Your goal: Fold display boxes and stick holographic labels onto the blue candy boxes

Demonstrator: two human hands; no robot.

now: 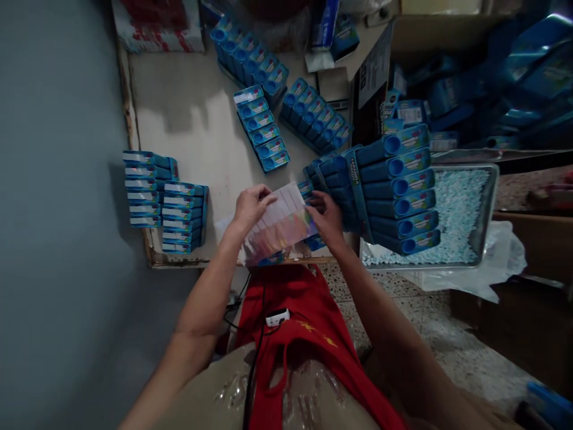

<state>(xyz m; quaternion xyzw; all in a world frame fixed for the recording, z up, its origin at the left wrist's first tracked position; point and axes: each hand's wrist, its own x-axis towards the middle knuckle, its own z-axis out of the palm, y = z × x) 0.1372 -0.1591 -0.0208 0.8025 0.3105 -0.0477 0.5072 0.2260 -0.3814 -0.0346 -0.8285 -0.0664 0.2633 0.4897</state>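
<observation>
A pale sheet of labels (286, 221), whitish on its upper half and pinkish-orange below, is tilted between my two hands above the table's front edge. My left hand (252, 208) is closed, fingertips pinched at the sheet's upper left part. At the sheet's right edge my right hand (329, 220) is closed, thumb and fingers gripping it. Part of some blue packs shows beneath the sheet and by my right fingers. Right of that hand lies a large stack of blue candy packs (398, 179) with round recesses in their ends.
Blue packs with white labels (183, 218) stand at the table's left. More rows of blue packs (264, 128) lie at the middle and back. A metal tray (490, 209) of small pale-blue pieces is at right, below a carton (371, 77) of blue packs. A wall borders the left.
</observation>
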